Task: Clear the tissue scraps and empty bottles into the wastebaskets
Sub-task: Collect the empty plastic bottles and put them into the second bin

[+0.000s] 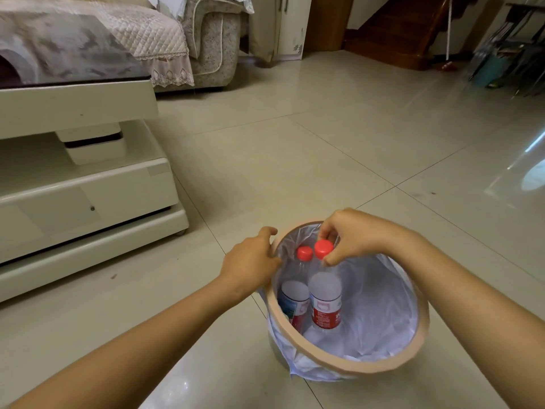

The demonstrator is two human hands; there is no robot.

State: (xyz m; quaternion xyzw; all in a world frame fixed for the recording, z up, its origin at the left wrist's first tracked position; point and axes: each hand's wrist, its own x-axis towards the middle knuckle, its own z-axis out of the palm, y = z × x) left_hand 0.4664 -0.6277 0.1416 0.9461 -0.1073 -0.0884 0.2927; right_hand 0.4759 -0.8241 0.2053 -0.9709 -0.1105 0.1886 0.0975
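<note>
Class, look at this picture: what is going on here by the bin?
A person is lowering a clear plastic bottle with a red cap into a round wastebasket with a tan rim and white liner on the tiled floor. The right hand pinches the bottle near its cap, while the left hand rests on the basket's rim. A second red-capped bottle already stands inside. No tissue scraps are visible.

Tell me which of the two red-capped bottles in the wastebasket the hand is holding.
The right hand pinches the neck of the right bottle, the one with the higher cap. The left bottle beside it stands untouched.
</note>
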